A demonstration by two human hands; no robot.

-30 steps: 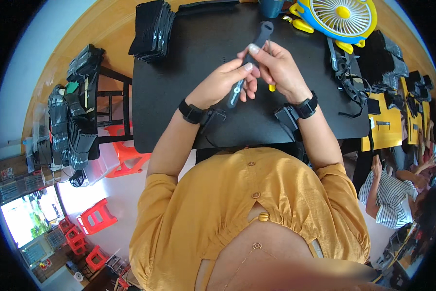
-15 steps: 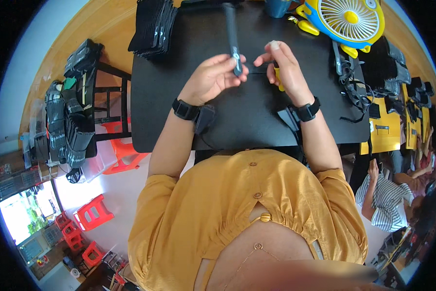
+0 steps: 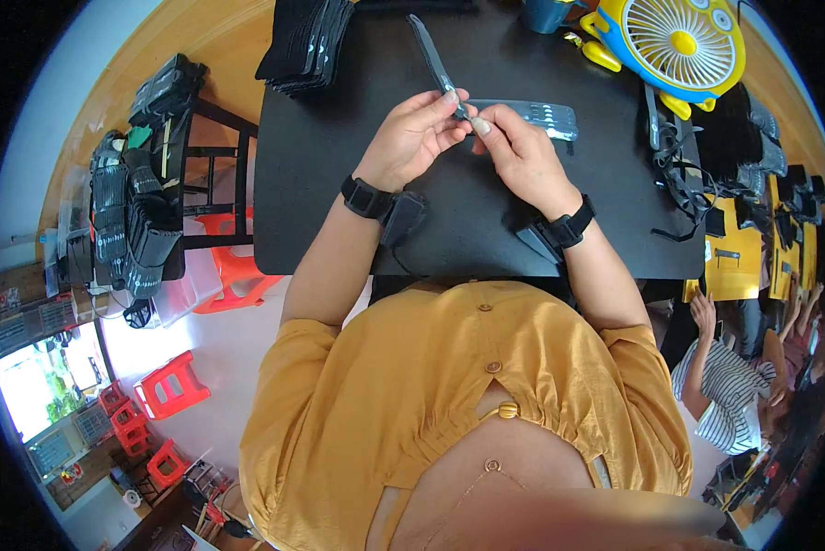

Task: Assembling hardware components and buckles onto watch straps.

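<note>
A narrow dark grey strap [image 3: 431, 55] points up and away from my left hand [image 3: 410, 138], whose thumb and fingers pinch it near its lower end. My right hand [image 3: 527, 163] meets it there, thumb and forefinger closed at the tip of that end. Just beyond the right hand lies a flat dark piece with pale print and a glossy surface [image 3: 552, 118], partly covered by the fingers. Whether the right palm also holds something is hidden. Both wrists wear black bands.
A stack of black flat pieces [image 3: 307, 46] stands at the black table's [image 3: 339, 248] far left. Far right are a blue cup [image 3: 548, 16], a yellow-and-blue fan [image 3: 674, 46] and a heap of black straps [image 3: 679, 174]. Red stools [image 3: 172, 384] stand left; people sit at right.
My right hand has come left to the strap's lower end. The yellow-handled tool seen in it before no longer shows. The flat glossy piece now shows beyond that hand.
</note>
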